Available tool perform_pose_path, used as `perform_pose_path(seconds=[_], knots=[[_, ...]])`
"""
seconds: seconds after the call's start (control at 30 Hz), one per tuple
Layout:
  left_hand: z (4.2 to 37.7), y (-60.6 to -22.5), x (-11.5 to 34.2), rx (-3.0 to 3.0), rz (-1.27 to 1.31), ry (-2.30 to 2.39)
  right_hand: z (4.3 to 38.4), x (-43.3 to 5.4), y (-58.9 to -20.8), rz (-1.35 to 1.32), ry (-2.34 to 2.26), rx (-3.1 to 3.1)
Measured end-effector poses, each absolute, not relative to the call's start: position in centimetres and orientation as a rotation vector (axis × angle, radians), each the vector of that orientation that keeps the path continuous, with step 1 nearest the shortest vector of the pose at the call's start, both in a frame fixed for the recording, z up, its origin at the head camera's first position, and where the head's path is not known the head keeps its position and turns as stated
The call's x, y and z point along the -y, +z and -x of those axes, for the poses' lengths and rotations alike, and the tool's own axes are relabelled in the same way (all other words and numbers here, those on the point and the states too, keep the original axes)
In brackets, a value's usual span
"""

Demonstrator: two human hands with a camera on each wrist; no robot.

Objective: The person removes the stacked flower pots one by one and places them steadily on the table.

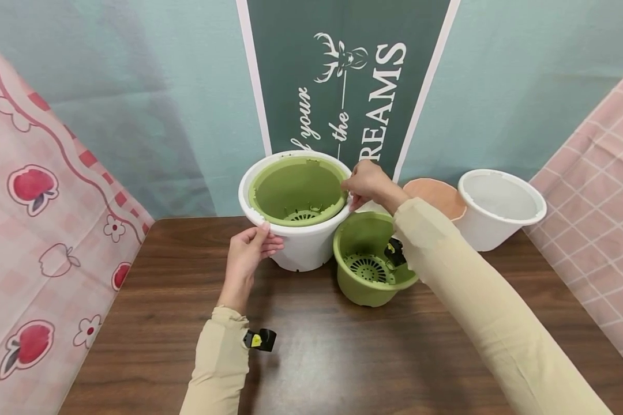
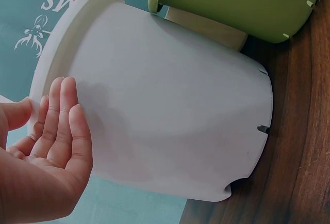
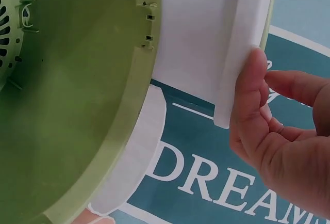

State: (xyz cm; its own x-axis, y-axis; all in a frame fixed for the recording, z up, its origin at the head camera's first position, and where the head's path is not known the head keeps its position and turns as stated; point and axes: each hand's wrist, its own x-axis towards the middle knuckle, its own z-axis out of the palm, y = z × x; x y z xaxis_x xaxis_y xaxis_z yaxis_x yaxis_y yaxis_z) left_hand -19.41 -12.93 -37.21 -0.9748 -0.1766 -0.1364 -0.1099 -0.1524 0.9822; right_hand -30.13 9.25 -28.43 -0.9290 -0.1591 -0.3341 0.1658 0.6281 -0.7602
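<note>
A large white flowerpot stands at the back of the table with a green slotted pot nested inside it. My left hand is at its front-left rim, thumb on top and fingers beneath the lip against the outer wall, as the left wrist view confirms. At the right side, my right hand pinches the white rim near the green pot's edge. In the right wrist view, fingers press the outside of the white rim. Another green pot sits tilted right beside the white one.
Farther right stand an orange pot, partly hidden by my right arm, and a second white pot. The wooden table is bounded by a teal cloth behind and patterned pink cloths at the sides.
</note>
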Motion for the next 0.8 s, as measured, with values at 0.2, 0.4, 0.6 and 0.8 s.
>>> perform_pose_path(seconds=[0.2, 0.4, 0.6, 0.8], knots=[[19.4, -37.2, 12.9, 2.017, -0.348, -2.32, 30.2, -9.2, -28.8, -0.036, -1.199, -2.505], [19.5, -37.3, 12.8, 2.017, -0.342, -2.325, 30.4, -9.3, -29.4, -0.096, -1.211, -2.484], [19.5, -37.3, 12.8, 2.023, -0.341, -2.322, 30.6, -9.4, -30.0, -0.092, -1.176, -2.553], [19.5, -37.4, 12.9, 2.011, -0.336, -2.329, 30.7, -9.2, -30.4, -0.048, -1.063, -2.676]])
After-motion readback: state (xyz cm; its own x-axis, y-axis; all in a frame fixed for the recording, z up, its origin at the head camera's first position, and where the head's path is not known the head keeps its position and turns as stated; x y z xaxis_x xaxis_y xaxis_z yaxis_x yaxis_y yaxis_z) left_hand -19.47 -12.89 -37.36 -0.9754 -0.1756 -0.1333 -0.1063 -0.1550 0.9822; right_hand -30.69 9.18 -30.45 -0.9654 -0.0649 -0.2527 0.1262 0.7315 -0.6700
